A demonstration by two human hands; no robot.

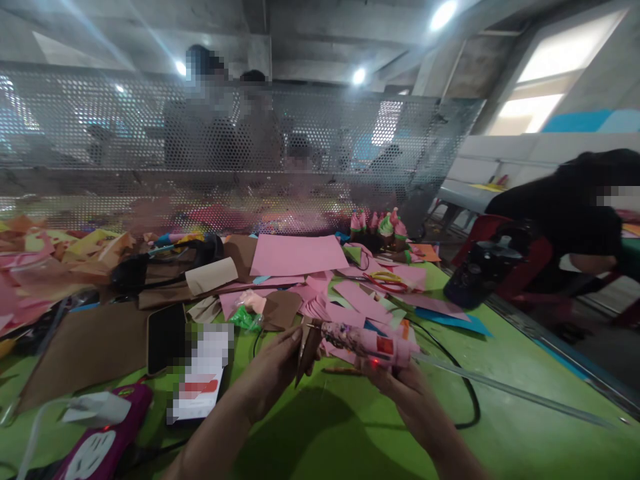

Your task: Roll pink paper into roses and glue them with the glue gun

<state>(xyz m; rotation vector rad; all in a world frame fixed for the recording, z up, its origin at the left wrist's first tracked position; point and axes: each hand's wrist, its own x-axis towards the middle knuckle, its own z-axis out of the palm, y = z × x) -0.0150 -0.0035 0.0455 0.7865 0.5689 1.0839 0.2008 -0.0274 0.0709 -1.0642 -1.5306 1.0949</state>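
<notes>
Nearest, over the green table (500,427), the left hand (270,373) pinches a brown paper (306,352) and the right hand (400,387) is wrapped round a glue gun (370,343), nozzle almost touching the paper. With the tip so close to that hand, hot glue could burn skin or string onto the table if the paper slips, and the black cord (467,393) looping at right could snag. The paper is dark, narrow, pointed downward; the gun is pink and patterned, its red light glowing. Farther off are a phone (167,337), a pink sheet (295,255), scissors (385,279) and a mesh screen (200,147).
</notes>
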